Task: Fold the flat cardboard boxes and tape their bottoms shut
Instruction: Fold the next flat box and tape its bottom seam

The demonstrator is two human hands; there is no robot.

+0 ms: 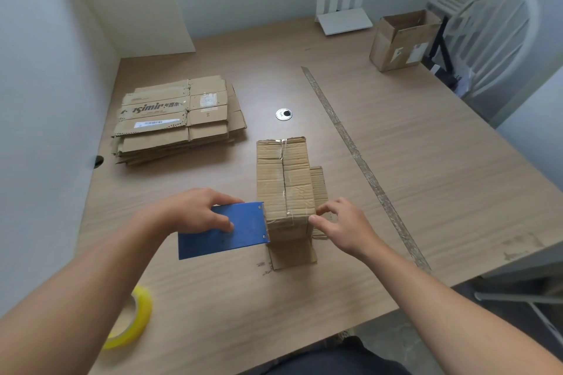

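A folded cardboard box (285,179) stands upside down in the middle of the table, its bottom flaps closed and a strip of clear tape running along the seam. My left hand (195,211) grips a blue tape dispenser (224,231) whose metal edge meets the box's near left corner. My right hand (341,224) pinches the box's near right edge with fingertips and thumb. A stack of flat cardboard boxes (178,119) lies to the far left.
A yellow tape roll (134,318) lies by the table's near left edge, partly under my left forearm. An open cardboard box (402,39) stands at the far right, a white router (342,20) at the back. A white chair (493,36) is beyond the table's right side.
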